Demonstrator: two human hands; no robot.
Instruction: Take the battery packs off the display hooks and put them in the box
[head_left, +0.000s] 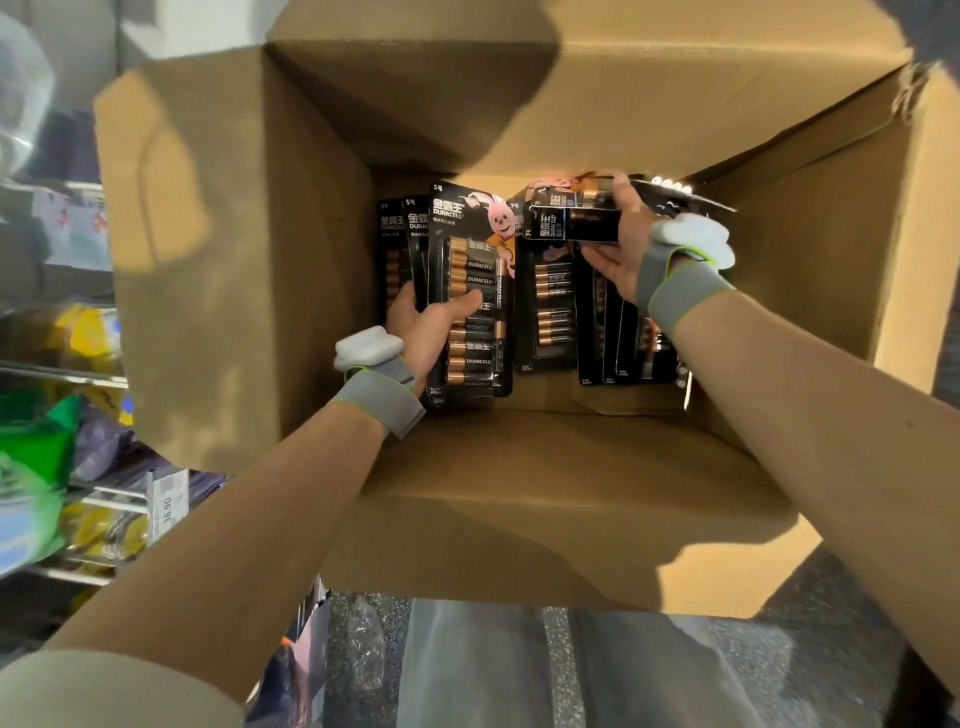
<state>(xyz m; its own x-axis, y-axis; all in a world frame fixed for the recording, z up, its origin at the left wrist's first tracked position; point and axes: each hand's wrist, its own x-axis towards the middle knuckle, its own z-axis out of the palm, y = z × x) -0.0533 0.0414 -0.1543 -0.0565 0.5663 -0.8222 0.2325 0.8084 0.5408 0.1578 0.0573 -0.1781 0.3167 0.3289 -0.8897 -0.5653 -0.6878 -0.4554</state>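
Now the large battery pack (470, 291) sits low inside the box (234, 260). The left hand (426, 332) grips its lower edge, thumb across the front. The right hand (618, 249) holds a smaller pack (571, 221) sideways above the flat rows of packs (553, 306). Each is best laid flat beside its row, edges aligned, before letting go.

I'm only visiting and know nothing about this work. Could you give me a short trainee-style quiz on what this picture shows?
1. True or false: both the left hand and the right hand reach into the cardboard box.
2. Which brand is printed on the battery pack in the left hand? A Duracell, B Energizer, C Panasonic.
3. Short answer: what does the right hand grip?

Key: 1 true; 2 A; 3 a second battery pack.
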